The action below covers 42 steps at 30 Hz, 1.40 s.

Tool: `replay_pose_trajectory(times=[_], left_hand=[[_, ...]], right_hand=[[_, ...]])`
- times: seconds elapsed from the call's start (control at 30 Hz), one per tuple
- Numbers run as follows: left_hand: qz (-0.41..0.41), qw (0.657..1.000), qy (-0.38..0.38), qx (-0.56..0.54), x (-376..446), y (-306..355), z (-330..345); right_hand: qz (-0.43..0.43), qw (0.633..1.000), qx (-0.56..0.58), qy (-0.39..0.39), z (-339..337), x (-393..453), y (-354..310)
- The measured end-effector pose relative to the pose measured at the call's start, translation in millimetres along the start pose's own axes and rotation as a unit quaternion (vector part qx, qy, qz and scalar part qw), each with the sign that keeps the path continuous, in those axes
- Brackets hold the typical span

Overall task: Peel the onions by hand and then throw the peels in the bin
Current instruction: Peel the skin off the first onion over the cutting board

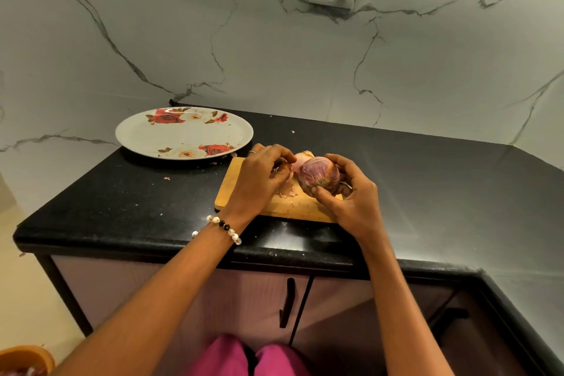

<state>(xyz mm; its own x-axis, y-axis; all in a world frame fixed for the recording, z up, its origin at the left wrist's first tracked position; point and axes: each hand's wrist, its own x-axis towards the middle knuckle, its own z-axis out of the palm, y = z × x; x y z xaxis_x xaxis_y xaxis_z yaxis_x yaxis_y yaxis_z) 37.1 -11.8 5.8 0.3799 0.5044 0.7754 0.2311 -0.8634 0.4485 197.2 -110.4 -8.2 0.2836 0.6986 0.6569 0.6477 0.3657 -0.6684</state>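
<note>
Now onion (318,175) in right hand (351,198), root end toward camera.

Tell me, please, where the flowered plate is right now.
In the head view, the flowered plate sits at the counter's back left corner, just left of the wooden cutting board.

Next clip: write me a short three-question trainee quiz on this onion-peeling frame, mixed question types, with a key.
1. True or false: the round floral-patterned white plate holds peeled onions.
2. Which hand grips the purple-skinned red onion? A) left hand B) right hand
3. Fill in: loose pink onion peel scraps lie on the rectangular wooden ____.

Key
1. False; nothing lies on it.
2. B; the right hand grips it, while the left hand pinches at skin beside it.
3. Cutting board.
</note>
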Motion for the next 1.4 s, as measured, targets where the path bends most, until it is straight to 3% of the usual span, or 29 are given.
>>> replay_pose_trajectory(times=[0.43,0.6,0.87,1.07,1.4], left_hand=[[0.059,0.997,-0.045,0.022,1.1,-11.6,5.3],[0.035,0.999,-0.024,-0.015,1.0,-12.3,2.5],[0.012,1.0,0.016,0.011,0.9,-12.6,5.4],[-0.005,1.0,0.025,0.006,1.7,-12.8,6.2],[0.062,0.995,-0.007,0.072,2.7,-11.4,17.5]], right_hand=[[0.003,1.0,-0.002,-0.012,-1.2,0.0,-4.5],[0.003,1.0,-0.01,-0.022,-0.9,-0.4,-3.2],[0.002,1.0,0.002,-0.021,-1.2,-1.0,-4.4],[0.046,0.998,0.024,0.038,-3.4,1.1,0.8],[0.04,0.998,0.031,0.045,-3.6,0.9,3.7]])
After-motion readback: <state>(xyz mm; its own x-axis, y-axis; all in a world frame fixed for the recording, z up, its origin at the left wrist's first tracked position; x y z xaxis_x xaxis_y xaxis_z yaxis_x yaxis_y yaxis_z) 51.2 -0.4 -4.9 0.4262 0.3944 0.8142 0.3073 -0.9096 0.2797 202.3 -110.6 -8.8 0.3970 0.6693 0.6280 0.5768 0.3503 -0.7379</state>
